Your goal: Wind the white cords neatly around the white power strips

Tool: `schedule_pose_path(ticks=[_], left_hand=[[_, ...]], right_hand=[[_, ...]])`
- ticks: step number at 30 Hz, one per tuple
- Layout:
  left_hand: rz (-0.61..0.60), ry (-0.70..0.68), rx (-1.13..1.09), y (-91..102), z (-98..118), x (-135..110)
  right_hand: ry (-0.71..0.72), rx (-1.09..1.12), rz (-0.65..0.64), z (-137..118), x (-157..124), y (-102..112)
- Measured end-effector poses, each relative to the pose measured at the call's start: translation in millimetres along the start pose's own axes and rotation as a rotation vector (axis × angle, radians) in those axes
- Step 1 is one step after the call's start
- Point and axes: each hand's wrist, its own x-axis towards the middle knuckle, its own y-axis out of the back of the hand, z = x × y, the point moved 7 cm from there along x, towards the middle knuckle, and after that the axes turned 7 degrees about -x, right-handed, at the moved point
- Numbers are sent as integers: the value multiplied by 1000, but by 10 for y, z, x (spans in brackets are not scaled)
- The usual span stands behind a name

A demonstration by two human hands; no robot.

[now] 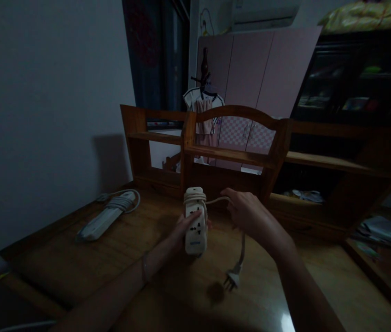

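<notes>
A small white power strip [195,223] is held upright over the wooden desk [119,249], its cord wound round its top end. My left hand [183,227] grips its body from the left, thumb across the socket face. My right hand [247,213] is closed on the white cord [216,199] just right of the strip. The cord's free end hangs below my right hand and finishes in a plug [232,278] dangling above the desk.
A second, longer white power strip [107,214] with its coiled cord lies at the desk's left, near the wall. A wooden shelf unit [236,152] stands along the back of the desk. Papers [385,233] lie at the right. The room is dim.
</notes>
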Motion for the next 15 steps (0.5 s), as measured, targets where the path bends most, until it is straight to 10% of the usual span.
schedule_pose_path(ticks=[15], left_hand=[[-178, 71, 103, -94, -124, -31]], right_hand=[[-23, -132, -89, 491, -94, 195]])
